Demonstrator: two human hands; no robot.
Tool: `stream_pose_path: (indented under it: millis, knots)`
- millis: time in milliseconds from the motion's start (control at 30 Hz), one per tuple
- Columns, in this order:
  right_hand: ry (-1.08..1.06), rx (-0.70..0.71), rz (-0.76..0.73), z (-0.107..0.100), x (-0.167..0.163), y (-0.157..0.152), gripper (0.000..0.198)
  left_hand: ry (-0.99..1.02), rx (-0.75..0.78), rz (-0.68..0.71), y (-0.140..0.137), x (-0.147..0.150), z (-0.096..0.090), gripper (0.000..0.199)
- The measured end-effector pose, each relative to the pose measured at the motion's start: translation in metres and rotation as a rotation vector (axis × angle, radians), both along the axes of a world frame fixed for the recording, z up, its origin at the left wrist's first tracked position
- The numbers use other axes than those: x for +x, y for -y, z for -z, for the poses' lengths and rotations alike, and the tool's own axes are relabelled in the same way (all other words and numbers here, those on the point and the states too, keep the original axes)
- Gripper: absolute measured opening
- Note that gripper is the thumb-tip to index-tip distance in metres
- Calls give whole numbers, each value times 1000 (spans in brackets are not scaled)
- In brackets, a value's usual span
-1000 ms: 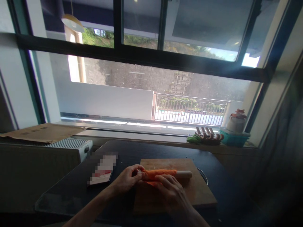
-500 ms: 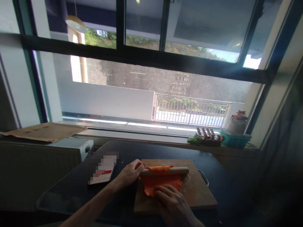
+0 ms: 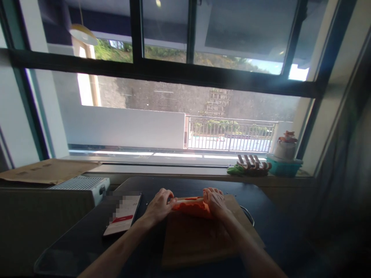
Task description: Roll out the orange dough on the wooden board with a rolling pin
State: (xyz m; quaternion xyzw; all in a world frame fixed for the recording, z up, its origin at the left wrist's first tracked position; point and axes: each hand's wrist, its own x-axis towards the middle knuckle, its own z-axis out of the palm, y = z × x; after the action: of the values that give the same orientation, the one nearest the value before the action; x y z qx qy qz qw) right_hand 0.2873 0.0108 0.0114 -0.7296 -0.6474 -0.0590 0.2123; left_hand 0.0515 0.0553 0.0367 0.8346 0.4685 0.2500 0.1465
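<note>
A pale rolling pin (image 3: 188, 201) lies crosswise near the far edge of a wooden board (image 3: 199, 243). An orange sheet, apparently dough (image 3: 193, 210), is partly wrapped round it and hangs on the near side. My left hand (image 3: 162, 202) has its fingers curled at the pin's left end. On the other side, my right hand (image 3: 213, 199) closes over the right end and hides it, touching the sheet's edge too.
A phone (image 3: 123, 216) with a lit screen lies on the dark table (image 3: 75, 239) left of the board. A metal handle (image 3: 247, 215) juts out at the board's right. A teal container (image 3: 284, 166) and a striped object (image 3: 253, 164) sit on the windowsill.
My right hand has moved from the sheet's near edge, up to the pin's right end. The sheet's near part has drawn up toward the pin, baring more board. My left hand stays at the left end.
</note>
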Motion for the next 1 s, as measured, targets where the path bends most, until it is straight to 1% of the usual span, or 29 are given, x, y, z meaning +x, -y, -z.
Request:
stream_pose_path:
  millis: [33, 100, 167, 233, 300, 367, 467, 567, 633, 733, 833, 933, 1000]
  knots:
    - [8, -13, 22, 1, -1, -1, 34, -26, 61, 5, 4, 2, 0, 35]
    - [-9, -67, 25, -3, 0, 2, 36, -82, 132, 45, 13, 3, 3, 48]
    - [-58, -148, -20, -12, 4, 9, 37, -100, 85, 121, 19, 0, 8, 56]
    - [-104, -214, -88, -21, 9, 14, 40, -72, 5, 223, 19, -4, 12, 52]
    - [-113, -239, -147, -27, 10, 14, 43, -33, -46, 272, 15, -4, 13, 47]
    - [-93, -246, -168, -27, 8, 7, 45, -69, -51, 233, 8, 2, 11, 48]
    - [-76, -252, -117, -21, 1, -12, 41, -205, -44, 145, -6, 21, 6, 50]
    - [-87, -198, -27, -19, -3, -30, 43, -271, -33, 83, -19, 41, 4, 49]
    - [-87, -149, 16, -19, -3, -33, 46, -299, -23, 46, -24, 48, 4, 50]
    - [-69, -83, 1, -15, -6, -16, 44, -322, -5, 35, -18, 45, 6, 53]
    - [-17, -49, -90, -6, -12, 19, 47, -335, 6, 77, 2, 29, 12, 57]
    - [2, -75, -208, -2, -14, 46, 52, -351, -8, 160, 18, 13, 17, 62]
    - [-8, -122, -242, -6, -12, 46, 54, -377, -47, 178, 16, 11, 16, 64]
